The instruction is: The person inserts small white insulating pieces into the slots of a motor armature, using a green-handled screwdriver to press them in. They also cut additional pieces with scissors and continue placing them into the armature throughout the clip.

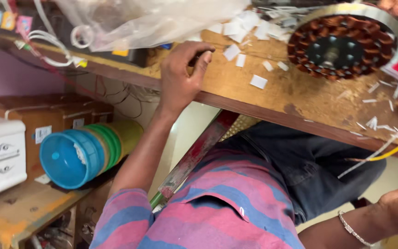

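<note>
Bright, even daylight; soft shadow under workbench [236,99]; slight motion blur throughout; wide-angle stretch at edges.

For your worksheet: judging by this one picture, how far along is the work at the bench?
Done: the round stator already carries copper coils in its slots, and cut white paper slips lie on the wooden bench. In hand: the left hand grips a small dark item at the bench edge. Left: cannot tell; the right hand is out of view.

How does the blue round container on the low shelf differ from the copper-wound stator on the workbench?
The blue container is plastic and lies on its side; the stator is metal with copper coils and lies flat. The container sits on the low shelf, the stator up on the workbench. Both are round.
</note>
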